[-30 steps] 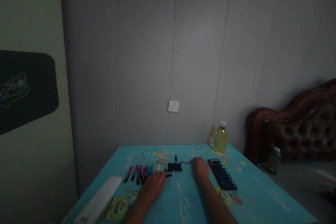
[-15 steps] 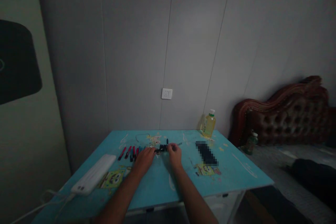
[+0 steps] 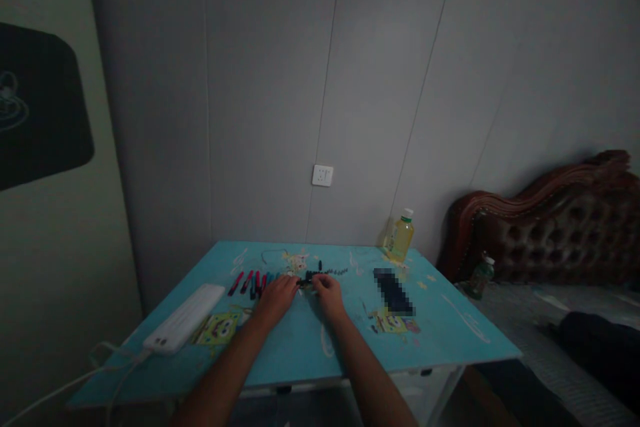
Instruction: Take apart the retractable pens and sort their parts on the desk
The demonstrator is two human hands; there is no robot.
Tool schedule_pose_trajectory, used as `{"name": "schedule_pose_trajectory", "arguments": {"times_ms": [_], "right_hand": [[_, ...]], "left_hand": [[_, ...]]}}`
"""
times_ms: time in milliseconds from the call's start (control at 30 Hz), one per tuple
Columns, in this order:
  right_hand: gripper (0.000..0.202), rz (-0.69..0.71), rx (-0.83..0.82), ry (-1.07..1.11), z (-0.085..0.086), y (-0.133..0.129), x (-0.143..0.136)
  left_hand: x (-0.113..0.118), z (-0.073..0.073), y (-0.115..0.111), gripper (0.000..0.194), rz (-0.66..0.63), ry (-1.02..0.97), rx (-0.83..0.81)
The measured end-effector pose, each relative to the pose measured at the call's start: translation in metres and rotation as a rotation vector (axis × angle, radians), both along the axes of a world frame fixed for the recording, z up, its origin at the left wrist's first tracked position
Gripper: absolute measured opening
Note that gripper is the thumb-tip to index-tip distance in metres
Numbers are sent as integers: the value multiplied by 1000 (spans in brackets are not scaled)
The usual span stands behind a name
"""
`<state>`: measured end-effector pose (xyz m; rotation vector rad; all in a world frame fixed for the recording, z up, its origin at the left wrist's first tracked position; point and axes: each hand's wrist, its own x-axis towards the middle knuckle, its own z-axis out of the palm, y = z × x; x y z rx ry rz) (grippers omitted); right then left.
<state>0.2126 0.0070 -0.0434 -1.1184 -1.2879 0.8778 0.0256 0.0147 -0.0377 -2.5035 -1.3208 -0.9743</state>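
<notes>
My left hand (image 3: 281,295) rests on the blue table with its fingers closed on a small thin black piece (image 3: 301,282), which sticks out toward the right. Beside it, my right hand (image 3: 329,292) is closed in a pinch near that piece's right end; what lies between its fingertips is too small and dark to make out. Just beyond both hands lies a cluster of small black pieces (image 3: 311,275). A row of slim pink, black and teal pen-like sticks (image 3: 257,282) is left of my left hand, which partly covers the row.
A white power strip or charger (image 3: 185,320) with white cables (image 3: 107,363) lies at the table's left. On the right is a dark, pixelated flat object (image 3: 394,291). A bottle of yellow liquid (image 3: 401,237) stands at the back right corner. The wall (image 3: 265,113) borders the table.
My right hand has shifted slightly left, closer to my left hand, uncovering dark pieces on its far side. My left hand stays in nearly the same place. The view has turned slightly left.
</notes>
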Motion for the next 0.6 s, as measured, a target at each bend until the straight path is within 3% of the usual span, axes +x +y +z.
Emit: {"name": "schedule_pose_trajectory", "arguments": {"times_ms": [333, 600], "right_hand": [[47, 4, 29, 143, 12, -9, 0], [46, 76, 56, 86, 13, -12, 0]], "left_hand": [[-1, 3, -4, 27, -28, 2, -5], [-2, 4, -5, 24, -51, -39, -39]]}}
